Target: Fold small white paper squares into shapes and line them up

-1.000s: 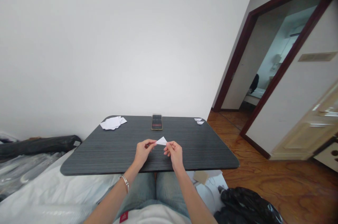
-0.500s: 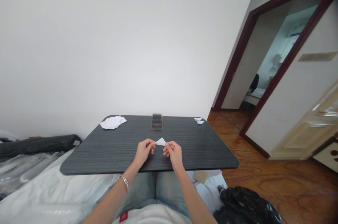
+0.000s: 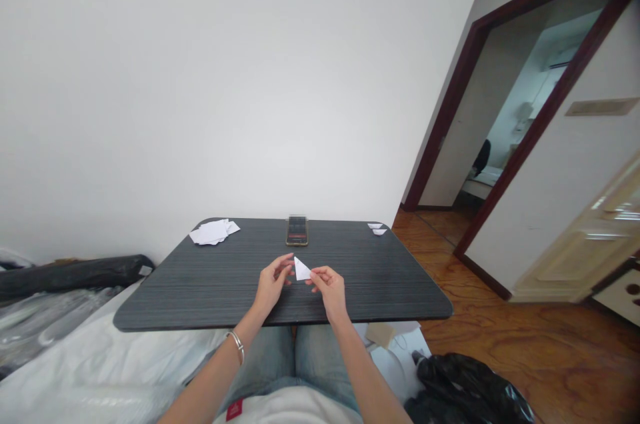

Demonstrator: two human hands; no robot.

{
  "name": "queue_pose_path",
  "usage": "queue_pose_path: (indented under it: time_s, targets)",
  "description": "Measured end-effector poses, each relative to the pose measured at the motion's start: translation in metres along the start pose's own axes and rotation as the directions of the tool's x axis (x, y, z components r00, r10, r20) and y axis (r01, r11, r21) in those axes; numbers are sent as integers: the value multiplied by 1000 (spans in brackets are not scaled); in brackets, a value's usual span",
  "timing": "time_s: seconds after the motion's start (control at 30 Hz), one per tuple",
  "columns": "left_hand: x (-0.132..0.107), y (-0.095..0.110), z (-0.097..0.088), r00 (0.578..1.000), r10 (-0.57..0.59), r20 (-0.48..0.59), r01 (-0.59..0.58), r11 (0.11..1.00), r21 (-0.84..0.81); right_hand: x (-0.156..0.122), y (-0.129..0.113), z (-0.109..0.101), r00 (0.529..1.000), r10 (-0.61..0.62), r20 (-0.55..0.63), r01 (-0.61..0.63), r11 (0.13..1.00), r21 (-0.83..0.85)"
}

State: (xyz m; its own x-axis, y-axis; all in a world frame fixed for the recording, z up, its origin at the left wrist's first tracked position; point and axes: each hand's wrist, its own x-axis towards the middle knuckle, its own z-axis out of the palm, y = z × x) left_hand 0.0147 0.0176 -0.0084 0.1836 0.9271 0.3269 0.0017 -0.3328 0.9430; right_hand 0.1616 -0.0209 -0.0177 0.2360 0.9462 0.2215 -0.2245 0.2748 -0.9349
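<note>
Two hands are held close together over the near middle of the bench (image 3: 200, 284), with one small white paper triangle (image 3: 301, 270) between them, point up, just above the bench top. The triangle's lower right corner is pinched by the right hand (image 3: 330, 287), thumb and forefinger closed on it. Its left edge is gripped by the fingertips of the left hand (image 3: 273, 284), the other fingers loosely curled. A bracelet (image 3: 237, 344) is worn on the left wrist. A phone (image 3: 297, 231) is seen straight beyond the hands, well apart. A loose paper stack (image 3: 214, 232) lies far beyond the left hand, and small folded pieces (image 3: 377, 229) far beyond the right hand.
</note>
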Motion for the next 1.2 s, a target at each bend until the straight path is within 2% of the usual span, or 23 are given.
queue_pose_path:
  time_s: [0.13, 0.43, 0.57, 0.77, 0.87, 0.97, 1.2]
  targets:
    - [-1, 4, 1, 1000, -11, 1, 11, 1000, -12, 1, 1, -1, 999, 12, -40, -11, 999, 34]
    - [-3, 4, 4, 986, -34, 165, 27, 999, 45, 1, 3, -1, 999, 19, -28, -19, 999, 29]
    - [-2, 3, 5, 989, -37, 146, 34, 999, 21, 1, 3, 0, 999, 43, 11, -43, 999, -8]
    - [-3, 6, 2, 1000, 20, 4, -20, 1000, 12, -2, 5, 4, 966, 105, 235, -66, 983, -172]
    - [-4, 9, 1, 999, 31, -16, -31, 999, 22, -1, 6, 5, 962, 98, 253, -54, 983, -175]
    - [-4, 10, 1, 999, 37, 9, -37, 999, 21, 1, 6, 4, 971, 99, 218, -71, 989, -130]
    - [-3, 10, 4, 994, 5, 113, -4, 1000, -8, 1, 4, 3, 962, 89, 257, -57, 990, -130]
